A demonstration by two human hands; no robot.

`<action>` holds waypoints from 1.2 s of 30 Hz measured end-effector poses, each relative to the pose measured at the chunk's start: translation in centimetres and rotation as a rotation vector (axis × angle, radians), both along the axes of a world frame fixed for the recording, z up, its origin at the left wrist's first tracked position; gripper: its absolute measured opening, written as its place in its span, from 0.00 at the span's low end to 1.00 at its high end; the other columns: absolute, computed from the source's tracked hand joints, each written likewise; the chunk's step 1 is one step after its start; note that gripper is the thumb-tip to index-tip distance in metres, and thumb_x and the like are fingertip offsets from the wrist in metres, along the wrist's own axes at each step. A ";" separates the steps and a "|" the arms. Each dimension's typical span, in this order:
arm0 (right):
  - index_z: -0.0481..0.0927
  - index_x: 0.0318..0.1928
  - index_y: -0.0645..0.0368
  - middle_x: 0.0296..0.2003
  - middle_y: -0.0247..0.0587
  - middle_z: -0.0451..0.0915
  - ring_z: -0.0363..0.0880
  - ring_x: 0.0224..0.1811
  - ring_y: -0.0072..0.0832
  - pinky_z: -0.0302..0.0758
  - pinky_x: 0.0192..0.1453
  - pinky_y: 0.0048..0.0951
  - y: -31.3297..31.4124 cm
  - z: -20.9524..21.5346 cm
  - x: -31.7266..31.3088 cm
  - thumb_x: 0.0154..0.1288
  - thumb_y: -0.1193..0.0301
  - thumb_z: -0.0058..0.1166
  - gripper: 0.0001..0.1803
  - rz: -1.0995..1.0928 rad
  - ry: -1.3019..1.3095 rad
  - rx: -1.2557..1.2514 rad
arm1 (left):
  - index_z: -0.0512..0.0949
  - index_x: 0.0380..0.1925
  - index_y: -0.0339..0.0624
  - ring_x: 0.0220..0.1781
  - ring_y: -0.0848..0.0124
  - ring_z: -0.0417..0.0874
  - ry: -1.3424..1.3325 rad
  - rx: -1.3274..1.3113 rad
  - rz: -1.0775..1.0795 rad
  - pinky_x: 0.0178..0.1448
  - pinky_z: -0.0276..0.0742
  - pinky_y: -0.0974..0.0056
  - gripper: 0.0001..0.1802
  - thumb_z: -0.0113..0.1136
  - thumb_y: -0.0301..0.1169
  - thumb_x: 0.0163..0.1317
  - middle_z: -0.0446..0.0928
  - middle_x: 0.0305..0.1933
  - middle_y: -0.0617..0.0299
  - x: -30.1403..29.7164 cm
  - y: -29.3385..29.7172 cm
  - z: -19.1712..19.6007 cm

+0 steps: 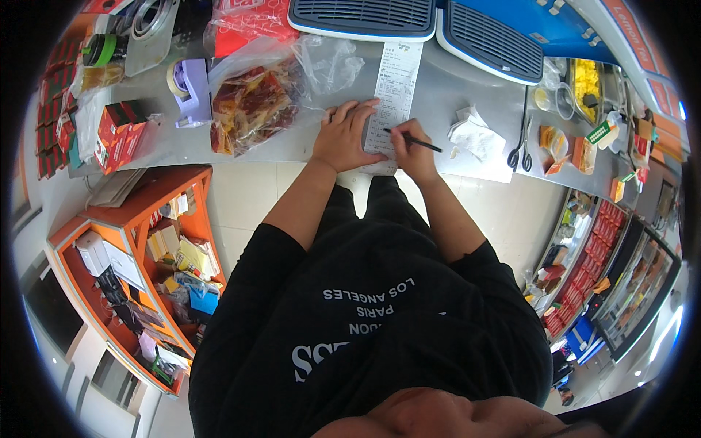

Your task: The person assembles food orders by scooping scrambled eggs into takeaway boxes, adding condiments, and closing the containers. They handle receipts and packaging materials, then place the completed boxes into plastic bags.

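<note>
A long white printed receipt (395,84) lies lengthwise on the metal counter (328,142), its far end close to a blue drip-tray machine. My left hand (349,135) rests flat on the receipt's left edge with its fingers apart. In my right hand (416,150) is a black pen (423,140), pinched between the fingers, its tip at the paper. Left of my left hand sits a clear plastic bag (255,109) with reddish-brown and yellowish contents. A crumpled white tissue (475,135) lies to the right of my right hand.
A purple tape dispenser (192,95) and a red box (125,135) stand at the left. Dark drip trays (365,18) line the back. Scissors (521,150) and a yellow-filled tray (586,84) lie at the right. An orange shelf (139,241) stands below the counter's left end.
</note>
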State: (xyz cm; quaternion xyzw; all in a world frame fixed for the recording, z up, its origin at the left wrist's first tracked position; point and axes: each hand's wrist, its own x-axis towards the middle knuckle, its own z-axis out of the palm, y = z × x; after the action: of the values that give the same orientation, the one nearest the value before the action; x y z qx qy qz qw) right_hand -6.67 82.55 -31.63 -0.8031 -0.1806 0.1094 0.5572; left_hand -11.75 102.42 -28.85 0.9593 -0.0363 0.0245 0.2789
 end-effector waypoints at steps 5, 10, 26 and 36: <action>0.74 0.38 0.61 0.26 0.42 0.80 0.80 0.26 0.30 0.76 0.31 0.31 -1.5 0.5 -0.9 0.70 0.75 0.60 0.07 -0.111 0.137 -0.035 | 0.67 0.60 0.51 0.73 0.61 0.64 0.022 -0.012 0.001 0.72 0.55 0.48 0.51 0.79 0.58 0.36 0.66 0.75 0.75 -0.1 0.0 0.3; 0.74 0.38 0.61 0.26 0.48 0.80 0.81 0.25 0.37 0.76 0.31 0.35 -0.5 1.8 -1.5 0.69 0.74 0.61 0.08 0.014 -0.015 -0.109 | 0.66 0.62 0.51 0.74 0.64 0.63 0.035 -0.004 0.000 0.73 0.56 0.47 0.53 0.79 0.59 0.36 0.65 0.75 0.76 -0.1 0.0 0.3; 0.81 0.51 0.53 0.56 0.32 0.85 0.78 0.45 0.35 0.67 0.51 0.37 -0.6 2.9 2.0 0.64 0.77 0.57 0.15 0.051 -0.543 -0.557 | 0.67 0.61 0.51 0.74 0.64 0.64 0.026 0.018 -0.018 0.73 0.56 0.46 0.52 0.77 0.62 0.37 0.65 0.76 0.77 -0.1 0.1 0.3; 0.85 0.44 0.62 0.34 0.42 0.83 0.80 0.35 0.30 0.75 0.40 0.32 0.0 3.5 1.7 0.73 0.73 0.54 0.08 -0.058 -0.041 0.026 | 0.68 0.60 0.49 0.72 0.64 0.65 -0.009 0.006 0.003 0.72 0.57 0.50 0.52 0.78 0.60 0.36 0.66 0.75 0.76 0.1 -0.1 0.6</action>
State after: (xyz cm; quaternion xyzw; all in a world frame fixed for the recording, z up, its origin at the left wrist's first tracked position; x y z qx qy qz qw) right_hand -4.96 82.58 -28.15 -0.8027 -0.1699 0.0744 0.5668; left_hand -11.67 102.35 -28.29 0.9601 -0.0360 0.0291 0.2758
